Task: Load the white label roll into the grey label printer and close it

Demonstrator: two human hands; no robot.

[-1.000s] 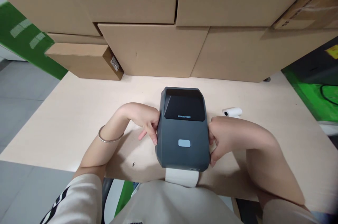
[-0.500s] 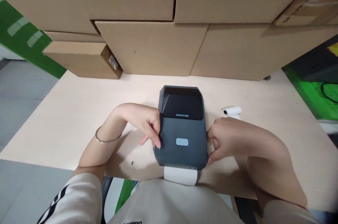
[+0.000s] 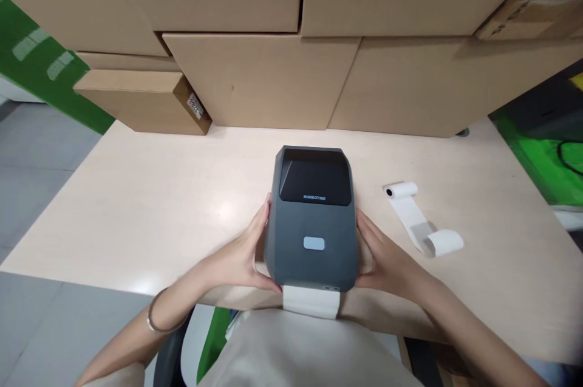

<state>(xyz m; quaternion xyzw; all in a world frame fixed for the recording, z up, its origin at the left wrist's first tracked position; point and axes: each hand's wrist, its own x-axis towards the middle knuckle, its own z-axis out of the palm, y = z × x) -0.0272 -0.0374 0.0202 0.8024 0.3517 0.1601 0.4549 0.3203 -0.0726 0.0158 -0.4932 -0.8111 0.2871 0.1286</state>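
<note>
A dark grey label printer [image 3: 291,235] with a black window and a pale blue button stands on the table in front of me. A strip of white label paper [image 3: 311,302] comes out of its near side, toward my body. My left hand [image 3: 255,253] grips the printer's left side, thumb at the lower near corner and fingers along the edge. On the opposite side my right hand [image 3: 378,253] holds it the same way, thumb low and fingers higher up. Part of the fingers of both hands is hidden by the printer body.
To the right lies a small white paper roll [image 3: 403,190], its strip unrolled toward me and curled at the end. Large cardboard boxes [image 3: 264,80] are stacked along the table's back. A flat carton [image 3: 136,98] lies at the back left of the pale wooden table [image 3: 136,205].
Both hands have turned from bent-wrist, curled poses to a hold on the printer's two sides, elbows lower. The unrolled paper strip at right is now uncovered. The printer has hardly moved.
</note>
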